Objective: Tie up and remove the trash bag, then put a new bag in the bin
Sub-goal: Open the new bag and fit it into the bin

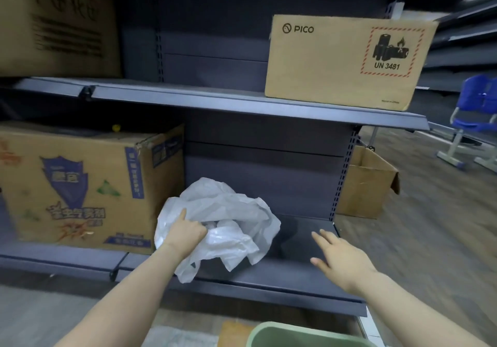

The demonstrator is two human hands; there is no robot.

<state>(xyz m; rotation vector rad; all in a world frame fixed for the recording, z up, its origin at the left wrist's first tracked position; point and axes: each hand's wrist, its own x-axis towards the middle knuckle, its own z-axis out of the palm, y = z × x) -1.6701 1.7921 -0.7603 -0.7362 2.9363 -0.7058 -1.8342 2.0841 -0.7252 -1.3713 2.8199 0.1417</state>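
A crumpled white plastic bag (pixel 228 212) lies on the lower dark shelf (pixel 295 268), just right of a printed cardboard box. My left hand (pixel 185 232) is closed on the bag's near left side, bunching the plastic. My right hand (pixel 338 255) hovers over the bare shelf to the right of the bag, fingers spread, holding nothing. The rim of a pale green bin (pixel 304 334) shows at the bottom edge of the view, below my right forearm; its inside is out of sight.
A printed cardboard box (pixel 86 185) fills the lower shelf's left part. A PICO carton (pixel 347 61) stands on the upper shelf (pixel 215 99). An open brown box (pixel 365 185) sits on the floor beside the shelf's right end, blue chairs (pixel 476 120) beyond.
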